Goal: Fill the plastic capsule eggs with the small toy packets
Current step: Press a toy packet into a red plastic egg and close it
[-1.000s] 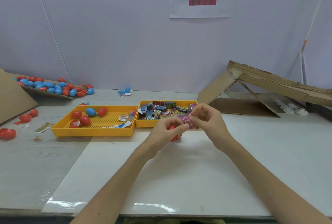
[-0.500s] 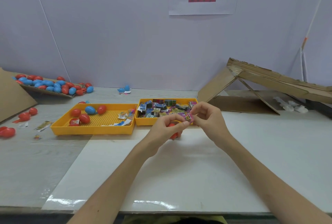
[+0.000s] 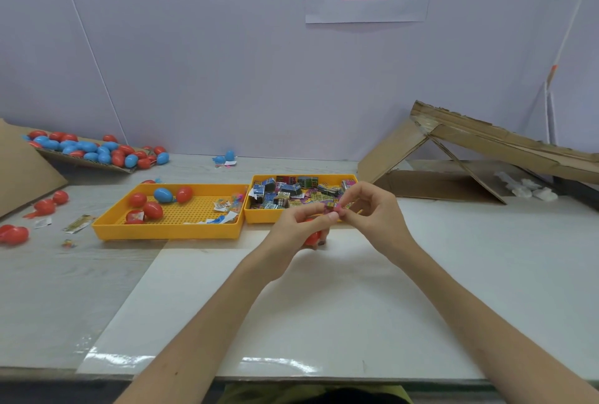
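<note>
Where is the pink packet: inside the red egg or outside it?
Outside. The left hand and right hand pinch the pink packet above the red egg, which the left hand also holds.

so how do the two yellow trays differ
The left tray is wider than the right tray. The left tray holds a few red eggs, one blue egg and paper scraps, with much perforated floor bare; the right tray is heaped with small toy packets. Both are yellow, shallow and sit side by side.

Table (image 3: 486,274) with yellow trays (image 3: 168,231), eggs (image 3: 14,235), perhaps wrappers (image 3: 79,223)
</note>
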`<state>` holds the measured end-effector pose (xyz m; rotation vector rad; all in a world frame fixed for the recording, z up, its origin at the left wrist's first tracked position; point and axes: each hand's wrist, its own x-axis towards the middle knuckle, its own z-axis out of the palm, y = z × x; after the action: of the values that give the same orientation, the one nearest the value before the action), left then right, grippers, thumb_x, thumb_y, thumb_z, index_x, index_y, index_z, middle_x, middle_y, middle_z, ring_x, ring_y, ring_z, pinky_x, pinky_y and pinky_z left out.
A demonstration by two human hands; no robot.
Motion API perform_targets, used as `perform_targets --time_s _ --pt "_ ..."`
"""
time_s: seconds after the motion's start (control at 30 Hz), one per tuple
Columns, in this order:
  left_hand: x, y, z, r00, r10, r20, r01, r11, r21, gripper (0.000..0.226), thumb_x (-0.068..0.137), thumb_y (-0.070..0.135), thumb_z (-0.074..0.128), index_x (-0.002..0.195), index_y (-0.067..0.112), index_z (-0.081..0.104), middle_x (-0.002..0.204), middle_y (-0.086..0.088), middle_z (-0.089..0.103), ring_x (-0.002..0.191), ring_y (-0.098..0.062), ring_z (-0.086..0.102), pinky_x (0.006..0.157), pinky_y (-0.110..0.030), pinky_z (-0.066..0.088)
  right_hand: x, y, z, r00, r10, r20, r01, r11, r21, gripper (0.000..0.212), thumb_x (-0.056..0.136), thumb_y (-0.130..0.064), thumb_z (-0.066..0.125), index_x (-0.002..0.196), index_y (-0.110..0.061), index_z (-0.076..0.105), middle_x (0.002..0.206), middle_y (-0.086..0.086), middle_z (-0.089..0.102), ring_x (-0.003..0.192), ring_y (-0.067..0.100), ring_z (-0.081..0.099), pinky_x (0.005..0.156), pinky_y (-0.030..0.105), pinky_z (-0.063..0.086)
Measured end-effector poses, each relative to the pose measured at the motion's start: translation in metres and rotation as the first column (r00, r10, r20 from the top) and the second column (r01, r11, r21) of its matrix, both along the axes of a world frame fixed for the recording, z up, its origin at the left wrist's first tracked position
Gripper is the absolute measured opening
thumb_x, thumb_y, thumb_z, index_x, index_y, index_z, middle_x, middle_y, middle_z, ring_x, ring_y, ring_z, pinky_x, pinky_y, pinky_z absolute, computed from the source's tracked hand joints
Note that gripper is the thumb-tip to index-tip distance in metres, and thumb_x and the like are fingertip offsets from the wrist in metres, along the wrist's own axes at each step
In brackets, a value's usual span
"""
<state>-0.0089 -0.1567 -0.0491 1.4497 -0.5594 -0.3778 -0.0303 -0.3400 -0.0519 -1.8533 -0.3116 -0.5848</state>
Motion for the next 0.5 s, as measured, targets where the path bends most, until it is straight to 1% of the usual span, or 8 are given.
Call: perform_targets --time_s 0.1,0.17,0.3,0.4,0.47,0.5 --pt "0.0004 -0.0009 -0.0005 0.999 0.055 0.001 -0.055 0.998 0.012 0.017 0.095 0.023 0.069 0.079 0.025 0.076 0.065 0.003 0.055 0.061 -0.008 0.052 0.056 -0.017 0.047 0.0011 -0.0010 -0.0026 0.998 -0.058 0.003 0.058 0.998 -0.033 0.028 0.080 -0.012 0.083 0.070 -0.017 0.058 0.067 -0.012 0.057 0.062 0.007 0.053 0.056 0.019 0.039" --pt "0.0011 -0.0011 -0.0008 0.997 0.073 0.017 -0.073 0.997 0.005 0.019 0.095 0.022 0.069 0.078 0.026 0.077 0.066 0.001 0.055 0.062 -0.008 0.052 0.056 -0.016 0.048 0.0019 -0.0005 -0.0038 0.998 -0.066 -0.001 0.066 0.998 -0.020 0.031 0.080 -0.014 0.084 0.067 -0.018 0.056 0.062 -0.013 0.054 0.059 0.007 0.048 0.055 0.019 0.038" --pt "0.0015 -0.0001 0.0001 0.993 0.089 0.072 -0.090 0.996 0.003 0.022 0.096 0.020 0.068 0.076 0.025 0.076 0.065 -0.001 0.054 0.064 -0.012 0.048 0.054 -0.015 0.045 0.0018 0.0023 -0.0047 0.998 -0.040 -0.053 0.042 0.998 0.036 0.029 0.083 -0.016 0.082 0.068 -0.015 0.056 0.058 -0.008 0.054 0.056 0.010 0.045 0.052 0.019 0.036" --pt "0.0007 -0.0004 -0.0005 0.987 0.089 0.137 -0.094 0.995 0.031 0.029 0.096 0.017 0.068 0.068 0.026 0.071 0.061 0.001 0.055 0.059 -0.010 0.049 0.055 -0.014 0.045 0.0010 0.0036 -0.0022 0.989 0.002 -0.147 0.019 0.990 0.142 0.026 0.089 -0.014 0.075 0.067 -0.015 0.061 0.055 -0.002 0.059 0.051 0.011 0.049 0.051 0.020 0.040" --pt "-0.0005 -0.0030 -0.0030 0.971 0.086 0.222 -0.105 0.991 0.077 0.026 0.095 0.015 0.068 0.071 0.024 0.072 0.062 0.000 0.057 0.061 -0.011 0.052 0.060 -0.019 0.049 0.0008 0.0036 0.0001 0.976 0.049 -0.213 -0.002 0.976 0.216 0.034 0.093 -0.012 0.068 0.061 -0.019 0.065 0.055 0.001 0.059 0.049 0.011 0.049 0.051 0.022 0.041" --pt "-0.0009 -0.0040 -0.0045 0.961 0.083 0.262 -0.111 0.990 0.090 0.019 0.096 0.013 0.068 0.078 0.018 0.073 0.063 -0.002 0.057 0.063 -0.013 0.052 0.063 -0.024 0.051 0.0004 0.0037 0.0010 0.967 0.074 -0.244 -0.014 0.971 0.237 0.039 0.095 -0.011 0.066 0.057 -0.021 0.066 0.054 0.001 0.059 0.048 0.011 0.047 0.051 0.022 0.040"
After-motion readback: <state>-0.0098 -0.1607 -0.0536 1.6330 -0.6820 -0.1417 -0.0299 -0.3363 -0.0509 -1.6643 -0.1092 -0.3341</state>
